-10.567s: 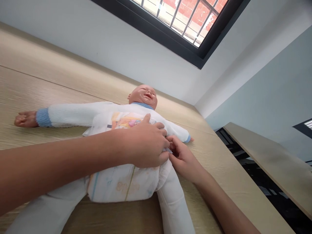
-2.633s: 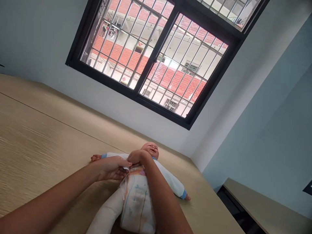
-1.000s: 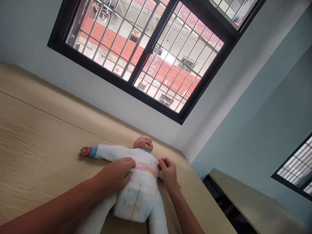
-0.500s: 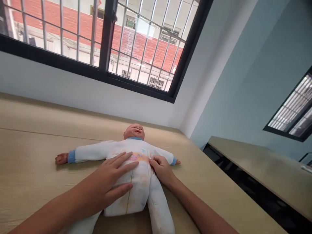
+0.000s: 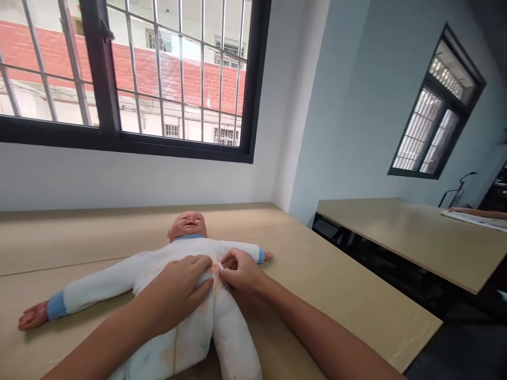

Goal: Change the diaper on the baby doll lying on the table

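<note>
A baby doll point(image 5: 170, 250) in a white outfit with blue collar and cuffs lies on its back, head toward the window and arms spread. Around its lower body is a white diaper point(image 5: 190, 338) with a yellow centre line and faint coloured prints. My left hand point(image 5: 180, 287) is on the front of the diaper, its fingers curled and gripping near the waistband. Beside it, at the doll's hip, my right hand point(image 5: 240, 272) pinches the diaper's side edge between thumb and fingers. The fingertips cover most of the waistband.
The doll rests on a wooden table point(image 5: 317, 301) whose right edge runs diagonally. A second table point(image 5: 396, 227) stands to the right across a dark gap, with papers point(image 5: 475, 217) at its far end. A barred window point(image 5: 180, 79) is above the back wall.
My view has turned to the right. My left hand has gone from lying flat on the diaper to curled fingers closer to my right hand. The right hand stays at the hip, pinching.
</note>
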{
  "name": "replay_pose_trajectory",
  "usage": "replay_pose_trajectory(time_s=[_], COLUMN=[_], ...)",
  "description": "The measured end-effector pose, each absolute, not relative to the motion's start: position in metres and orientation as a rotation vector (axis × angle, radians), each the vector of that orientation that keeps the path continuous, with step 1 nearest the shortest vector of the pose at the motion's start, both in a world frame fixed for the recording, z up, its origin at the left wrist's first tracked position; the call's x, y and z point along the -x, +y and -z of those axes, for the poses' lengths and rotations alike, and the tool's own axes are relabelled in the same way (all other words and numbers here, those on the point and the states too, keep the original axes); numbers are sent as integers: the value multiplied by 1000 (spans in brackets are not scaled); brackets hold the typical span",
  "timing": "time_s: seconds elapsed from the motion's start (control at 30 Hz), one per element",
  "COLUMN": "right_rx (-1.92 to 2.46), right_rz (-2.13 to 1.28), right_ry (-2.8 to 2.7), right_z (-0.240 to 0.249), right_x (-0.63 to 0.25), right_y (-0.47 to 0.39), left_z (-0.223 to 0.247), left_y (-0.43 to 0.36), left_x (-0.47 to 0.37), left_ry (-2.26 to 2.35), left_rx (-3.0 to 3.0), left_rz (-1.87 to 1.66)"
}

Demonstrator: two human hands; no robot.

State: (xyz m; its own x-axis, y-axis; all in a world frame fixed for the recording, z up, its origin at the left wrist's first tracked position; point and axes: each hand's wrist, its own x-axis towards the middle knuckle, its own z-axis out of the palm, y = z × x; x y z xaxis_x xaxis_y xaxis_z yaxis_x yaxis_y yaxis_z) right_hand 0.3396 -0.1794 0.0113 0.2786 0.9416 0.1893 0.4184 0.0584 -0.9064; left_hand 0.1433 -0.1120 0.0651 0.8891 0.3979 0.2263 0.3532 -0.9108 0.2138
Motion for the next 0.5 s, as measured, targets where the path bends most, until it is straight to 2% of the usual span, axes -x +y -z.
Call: replay_pose_trajectory(time_s=[0.1, 0.27, 0.5], right_rx=[1557, 1661, 1597], right_rz=[-593, -321, -706], right_ry=[-1339, -1405, -1212], right_z=[-13, -13, -12], right_x=[-337, -335, -344], right_y=[-182, -180, -172], left_z=[-59, -49, -53], left_y=[-106, -105, -116], left_x=[-150, -150, -150], left_ry=[625, 367, 394], left_rx=[-2940, -2989, -2996], left_rz=[-396, -513, -377])
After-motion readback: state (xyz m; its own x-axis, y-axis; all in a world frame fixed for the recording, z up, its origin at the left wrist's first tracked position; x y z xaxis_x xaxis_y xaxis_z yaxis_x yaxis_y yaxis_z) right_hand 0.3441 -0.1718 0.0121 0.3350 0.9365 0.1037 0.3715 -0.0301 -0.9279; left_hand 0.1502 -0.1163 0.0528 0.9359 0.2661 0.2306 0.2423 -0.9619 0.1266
